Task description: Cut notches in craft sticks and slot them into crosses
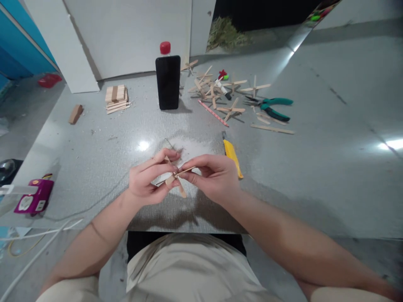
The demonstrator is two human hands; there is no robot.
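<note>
Above the near part of the table, my left hand (149, 178) is closed on a small piece made of crossed wooden craft sticks (181, 188). My right hand (214, 174) pinches one thin stick (187, 170) of the same piece between thumb and forefinger. The fingers hide where the sticks meet. Just beyond my right hand lies a yellow utility knife (232, 156). Farther back is a pile of similar crossed sticks (232, 110), with a white glue tube or marker (223, 89) with a black end among them.
Green-handled pliers (275, 101) and a loose stick (272, 129) lie at the back right. A black phone (168, 83) leans upright on a red-capped bottle (165, 48). Stacked sticks (116, 97) and a wooden block (75, 114) lie back left. A purple power adapter (39, 195) with cables sits left.
</note>
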